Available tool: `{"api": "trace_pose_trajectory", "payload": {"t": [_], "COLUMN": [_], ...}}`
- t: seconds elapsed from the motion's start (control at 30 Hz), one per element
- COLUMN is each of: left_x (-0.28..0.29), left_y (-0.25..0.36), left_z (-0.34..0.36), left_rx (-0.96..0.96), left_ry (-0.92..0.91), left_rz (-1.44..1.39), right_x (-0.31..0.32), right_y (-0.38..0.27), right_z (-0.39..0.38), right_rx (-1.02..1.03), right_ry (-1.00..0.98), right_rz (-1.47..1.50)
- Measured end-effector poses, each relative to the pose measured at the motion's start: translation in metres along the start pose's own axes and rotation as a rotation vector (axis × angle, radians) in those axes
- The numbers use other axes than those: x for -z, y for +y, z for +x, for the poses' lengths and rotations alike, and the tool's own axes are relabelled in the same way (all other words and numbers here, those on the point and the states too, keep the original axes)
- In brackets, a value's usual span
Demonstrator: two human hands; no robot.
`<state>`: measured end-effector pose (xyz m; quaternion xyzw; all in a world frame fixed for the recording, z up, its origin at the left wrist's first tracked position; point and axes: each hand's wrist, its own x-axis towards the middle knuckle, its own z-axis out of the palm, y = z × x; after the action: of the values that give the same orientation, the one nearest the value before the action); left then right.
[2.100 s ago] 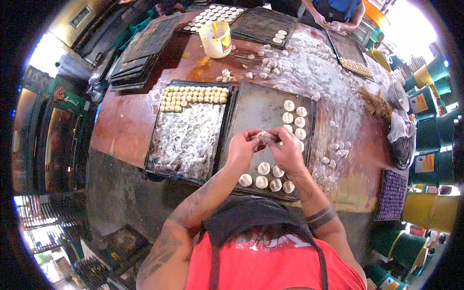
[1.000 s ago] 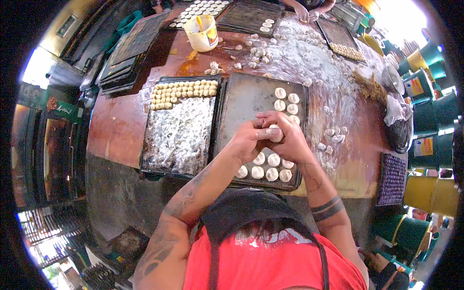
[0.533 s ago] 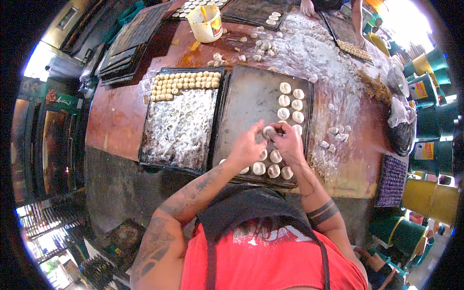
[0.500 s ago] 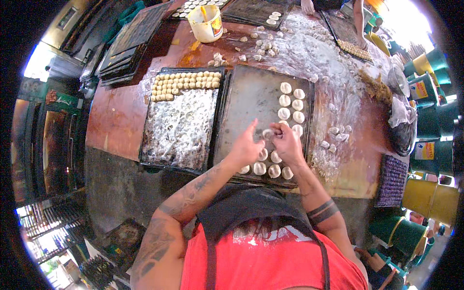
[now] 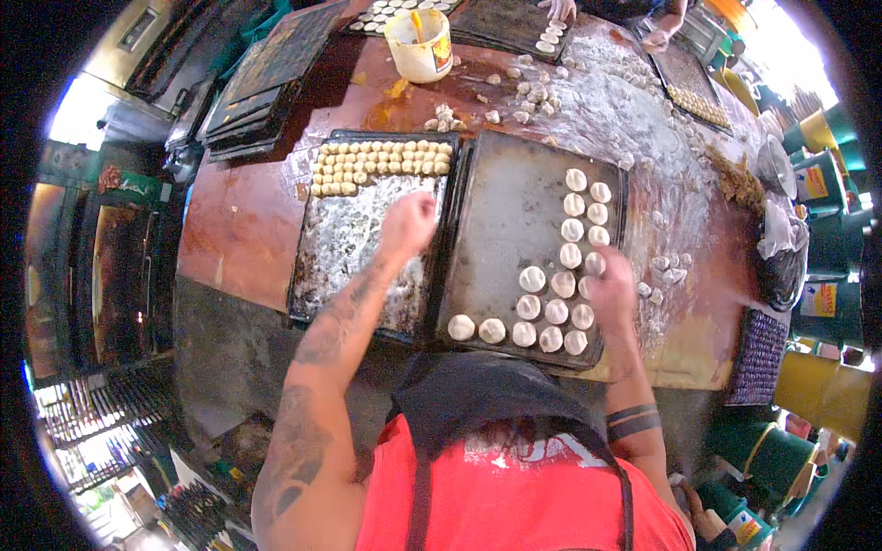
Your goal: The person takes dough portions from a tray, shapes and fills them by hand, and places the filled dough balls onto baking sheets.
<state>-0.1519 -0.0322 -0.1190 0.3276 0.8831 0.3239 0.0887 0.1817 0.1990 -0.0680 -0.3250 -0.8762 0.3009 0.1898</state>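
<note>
My left hand (image 5: 409,224) is over the floured tray (image 5: 354,266), fingers curled closed, just below the rows of small yellowish balls (image 5: 381,161) along its far end. Whatever it may hold is hidden. Beside that tray lies a dark baking tray (image 5: 487,216) with pale flattened dough rounds (image 5: 556,312) set along its right side and near edge. Over its right edge is my right hand (image 5: 614,286), smeared by motion, close to the rounds there. Its fingers cannot be made out.
A white bucket (image 5: 418,46) with an orange-smeared handle stands at the back. Stacked dark trays (image 5: 262,83) sit far left. Loose dough pieces (image 5: 533,96) lie on the floured table (image 5: 243,230). Another person's hands (image 5: 660,35) work at the far side. Green buckets (image 5: 813,179) line the right.
My hands have moved apart: the left one up and leftward to the floured tray, curling closed, the right one to the tray's right edge. The dough round between them now lies on the tray.
</note>
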Motion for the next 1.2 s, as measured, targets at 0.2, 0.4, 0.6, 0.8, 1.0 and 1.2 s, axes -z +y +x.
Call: {"api": "trace_pose_trajectory", "payload": {"t": [0.2, 0.4, 0.6, 0.8, 1.0, 1.2], "left_x": [0.056, 0.031, -0.035, -0.02, -0.024, -0.027], "left_y": [-0.11, -0.053, 0.058, 0.152, 0.177, 0.185], "left_z": [0.06, 0.067, -0.016, -0.066, -0.092, -0.087], "left_rx": [-0.164, -0.009, 0.534, 0.5, 0.434, 0.242], "left_ry": [0.363, 0.271, -0.143, -0.375, -0.347, -0.357], "left_rz": [0.482, -0.048, -1.503, -1.304, -1.406, -1.381], "right_x": [0.02, 0.03, 0.004, -0.013, -0.019, 0.005], "right_y": [0.124, 0.14, 0.066, -0.099, -0.092, -0.057], "right_z": [-0.04, -0.049, -0.009, 0.02, 0.0, 0.012], "right_rx": [-0.096, -0.258, -0.413, 0.077, 0.194, 0.057], "right_ry": [0.085, 0.047, 0.152, -0.147, -0.033, -0.336], "right_rz": [-0.538, -0.417, 0.419, 0.371, 0.208, 0.662]}}
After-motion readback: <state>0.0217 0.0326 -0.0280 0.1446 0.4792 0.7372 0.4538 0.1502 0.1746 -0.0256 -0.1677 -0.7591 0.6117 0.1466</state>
